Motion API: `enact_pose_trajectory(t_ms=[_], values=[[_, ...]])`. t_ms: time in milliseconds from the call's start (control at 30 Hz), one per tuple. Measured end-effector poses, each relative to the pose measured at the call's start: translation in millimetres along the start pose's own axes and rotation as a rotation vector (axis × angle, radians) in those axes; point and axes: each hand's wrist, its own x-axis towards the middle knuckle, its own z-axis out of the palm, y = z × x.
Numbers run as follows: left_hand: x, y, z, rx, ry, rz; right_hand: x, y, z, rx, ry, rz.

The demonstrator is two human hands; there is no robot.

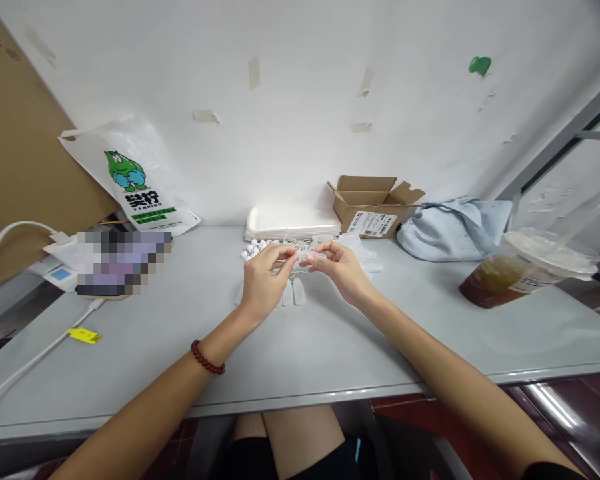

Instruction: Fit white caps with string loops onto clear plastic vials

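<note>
My right hand [341, 270] is closed around a small translucent plastic piece [316, 255], tube-like in shape, over the middle of the table. My left hand [267, 277] meets it there, thumb and forefinger pinched together at the piece's left end. What exactly sits in that pinch is too small to name. Behind the left hand lie several small white round caps [253, 249]. Thin white cords [298, 241] bunch up between and behind the hands. Flat white tags [299, 293] lie below the fingers, partly hidden. Clear plastic pieces [363, 250] lie just beyond the right hand.
A white stack of flat sleeves [295, 221] and an open cardboard box [367, 210] stand against the wall. To the right are a blue cloth bag [455, 230] and a drink cup [500, 277]. At left are a phone [125, 263], a cable [45, 360] and a plastic bag [135, 173].
</note>
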Motion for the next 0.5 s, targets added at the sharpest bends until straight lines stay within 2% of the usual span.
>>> enact_pose_trajectory(t_ms=[167,267,400,500], values=[[-1.1,1.7,-0.1,0.034,-0.005,0.064,-6.2,-0.8,3.1,-0.048,-0.113,0.054],[-0.9,3.3,-0.8,0.03,-0.013,0.082,-9.1,-2.9,4.4,-0.109,-0.178,0.022],[-1.8,5.0,-0.2,0.065,-0.021,0.154,-8.7,-2.4,5.2,-0.151,-0.158,-0.012],[-4.5,5.6,1.5,0.09,-0.045,0.211,-5.8,0.4,4.0,-0.093,-0.115,-0.012]])
